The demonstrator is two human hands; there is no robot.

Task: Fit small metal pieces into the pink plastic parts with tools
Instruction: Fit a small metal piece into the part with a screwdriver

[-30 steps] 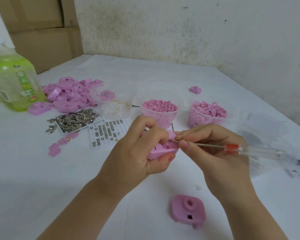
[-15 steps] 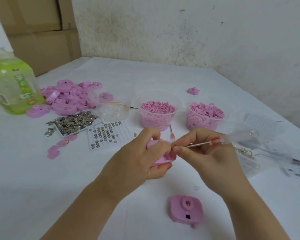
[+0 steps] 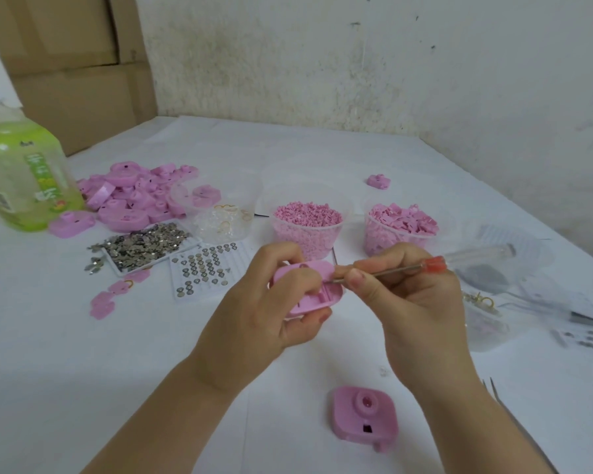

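Observation:
My left hand [image 3: 264, 313] grips a pink plastic part [image 3: 317, 295] above the middle of the table, its hollow side turned toward me. My right hand [image 3: 404, 302] pinches the metal shaft of a small screwdriver [image 3: 435, 263] with a red collar and clear handle. The shaft's tip reaches the pink part's right edge. A second pink part [image 3: 363, 417] lies flat on the table near the front. A tray of small metal pieces [image 3: 144, 248] sits at the left, with a white sheet of round metal pieces [image 3: 202, 268] beside it.
A heap of pink parts [image 3: 134, 196] and a green bottle [image 3: 24, 179] stand at the left. Two clear cups of pink bits [image 3: 308, 224] [image 3: 401, 227] and a clear tub [image 3: 220, 220] stand behind my hands. Clear containers [image 3: 493, 268] and tweezers [image 3: 493, 388] lie right. Cardboard boxes [image 3: 76, 73] are back left.
The screwdriver handle tipped up from pointing right and low to pointing up and right. My left hand turned the pink part so its hollow side shows more.

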